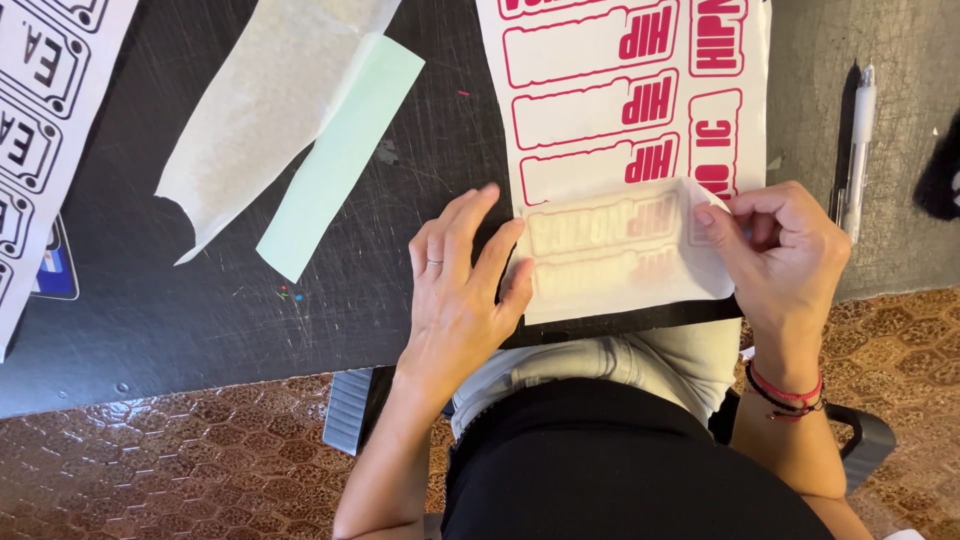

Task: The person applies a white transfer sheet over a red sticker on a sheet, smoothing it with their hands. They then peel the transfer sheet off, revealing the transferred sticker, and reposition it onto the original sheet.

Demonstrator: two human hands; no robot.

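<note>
A white sticker sheet (590,100) with pink cut-out labels lies on the dark work surface (200,300), reaching its near edge. A translucent piece of transfer film (610,250) covers the sheet's lowest two labels. My left hand (460,290) lies flat with fingers spread, pressing the film's left edge and the sheet down. My right hand (775,250) pinches the film's upper right corner between thumb and fingers. That wrist wears red and dark string bracelets.
A loose strip of translucent film with pale green backing paper (300,130) lies to the upper left. Another sheet with black-outlined labels (35,110) sits at the far left. A white pen (858,150) rests right of the pink sheet. Brown patterned floor lies below.
</note>
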